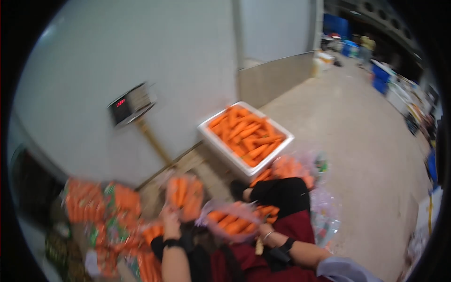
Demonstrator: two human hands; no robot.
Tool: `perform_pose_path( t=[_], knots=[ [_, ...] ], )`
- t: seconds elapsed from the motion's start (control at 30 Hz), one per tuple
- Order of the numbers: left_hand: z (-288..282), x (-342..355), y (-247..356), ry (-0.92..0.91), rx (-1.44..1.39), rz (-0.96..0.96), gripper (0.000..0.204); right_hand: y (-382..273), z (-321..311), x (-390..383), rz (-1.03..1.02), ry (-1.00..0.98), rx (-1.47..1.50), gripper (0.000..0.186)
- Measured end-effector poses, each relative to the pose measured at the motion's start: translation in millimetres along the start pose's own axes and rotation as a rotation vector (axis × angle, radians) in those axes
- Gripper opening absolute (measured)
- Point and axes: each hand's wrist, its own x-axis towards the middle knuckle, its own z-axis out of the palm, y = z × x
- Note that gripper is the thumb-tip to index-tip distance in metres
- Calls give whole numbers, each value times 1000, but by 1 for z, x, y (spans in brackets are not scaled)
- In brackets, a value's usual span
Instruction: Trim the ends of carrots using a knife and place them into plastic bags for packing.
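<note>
Carrot bag (229, 231): likely heavy, slick; cradle underneath
Left hand (170, 215): grip unclear
Right hand (267, 231): at bag's edge, grip unclear

Hands: we count two, a left hand (171, 217) and a right hand (266, 229). Just beside the left fingers, we log one clear bag (191, 199) of carrots; next to the right fingers, one open bag (226, 234). Left of the left fingers, at least six packed bags (84, 199); overlap and blur prevent an exact tally. Ahead of both sets of fingers: one white box (224, 156), its carrots (249, 134) well over ten, not separable. Ahead of the left fingers: one scale display (134, 104), one pole (152, 143). Far beyond the right fingers: one other person (366, 47).
</note>
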Motion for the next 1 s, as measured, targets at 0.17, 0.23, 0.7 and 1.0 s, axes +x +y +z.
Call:
perform_pose_path(
  t=[0.17, 0.23, 0.7, 1.0],
  knots=[
    [-13, -6, 16, 490, -66, -44, 16, 10, 12, 1, 1, -71, 68, 18],
    [-6, -28, 27, 682, 84, 85, 28, 15, 11, 7, -10, -59, 69, 21],
    [58, -78, -119, -88, 1292, -146, 59, 19, 21, 1, -145, -155, -151, 10],
    [33, -62, -188, 32, 1050, -276, 43, 10, 14, -7, -26, -172, -33, 15]
  ],
)
